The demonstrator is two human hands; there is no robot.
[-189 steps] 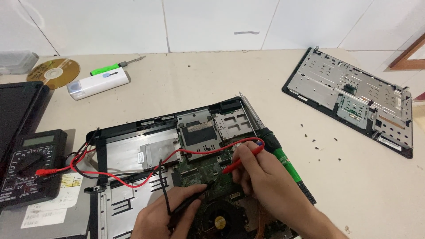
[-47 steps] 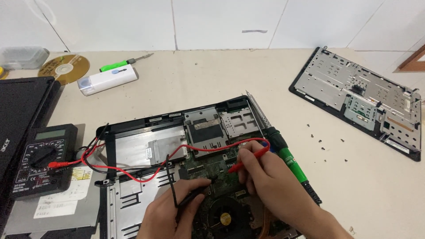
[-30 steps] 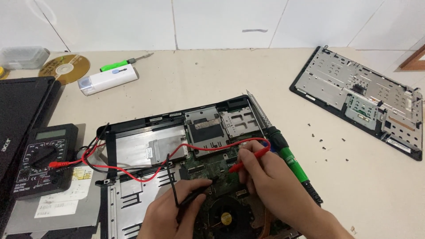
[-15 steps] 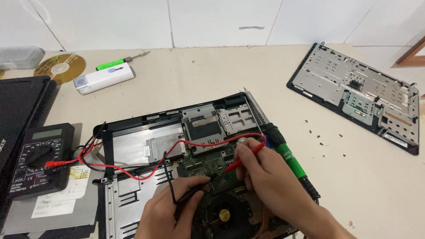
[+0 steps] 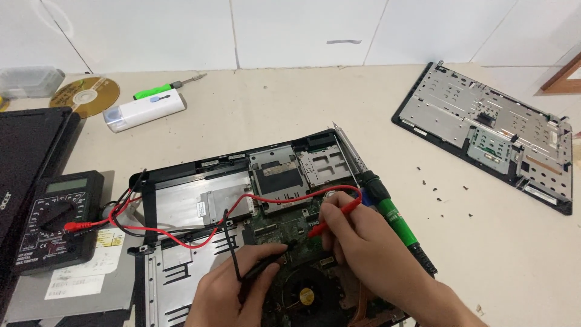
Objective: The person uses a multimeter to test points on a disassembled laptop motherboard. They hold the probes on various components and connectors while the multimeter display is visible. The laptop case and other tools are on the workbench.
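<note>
An opened laptop base [image 5: 181,209] lies in front of me with its circuit board [image 5: 284,221] and round fan [image 5: 305,295] exposed. My left hand [image 5: 233,297] grips a black probe [image 5: 266,264], its tip on the board. My right hand [image 5: 369,251] pinches a red probe [image 5: 336,216], tip down on the board close by. Red and black leads [image 5: 181,239] run left to a dark multimeter [image 5: 57,221] on the table's left side.
A green-handled screwdriver [image 5: 393,212] lies along the base's right edge. A removed laptop cover [image 5: 490,130] sits at the right, small screws [image 5: 436,191] scattered beside it. At the back left are a gold disc [image 5: 85,95], a white case [image 5: 144,110] and a green tool [image 5: 160,89]. A black laptop lid [image 5: 24,157] borders the left.
Both hands stay on the probes at the board. Only the view has shifted slightly; the probe tips keep about the same spots.
</note>
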